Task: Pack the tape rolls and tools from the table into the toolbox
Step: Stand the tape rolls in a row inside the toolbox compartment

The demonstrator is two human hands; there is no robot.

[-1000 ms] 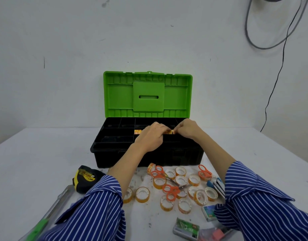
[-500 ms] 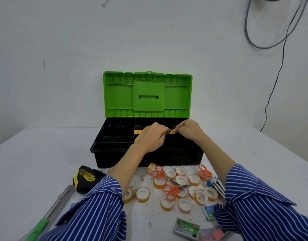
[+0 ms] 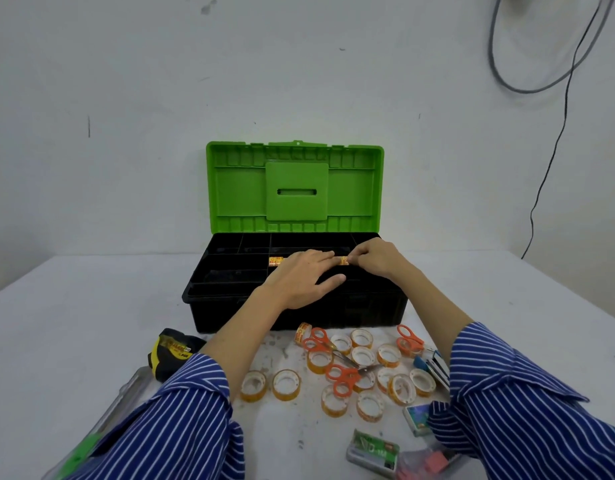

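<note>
The black toolbox (image 3: 209, 299) stands open at the table's middle, its green lid (image 3: 236, 188) upright. A row of orange-printed tape rolls (image 3: 276, 260) lies in a tray compartment. My left hand (image 3: 306, 275) rests flat over that row with fingers stretched out, holding nothing. My right hand (image 3: 379, 258) pinches the tape roll (image 3: 344, 260) at the row's right end. Several more tape rolls (image 3: 286, 384) and orange-handled scissors (image 3: 340, 377) lie on the table in front of the box.
A yellow-black tape measure (image 3: 172, 351) sits front left of the box. A green-handled tool (image 3: 84, 452) lies at the near left edge. A blue stapler (image 3: 434, 367), a small box (image 3: 417, 415) and a green staple box (image 3: 373, 453) lie near right. A cable (image 3: 555, 140) hangs on the wall.
My left hand has uncurled from a closed grip and now lies flat and open over the tape rolls in the tray. My right hand stays at the row's right end.
</note>
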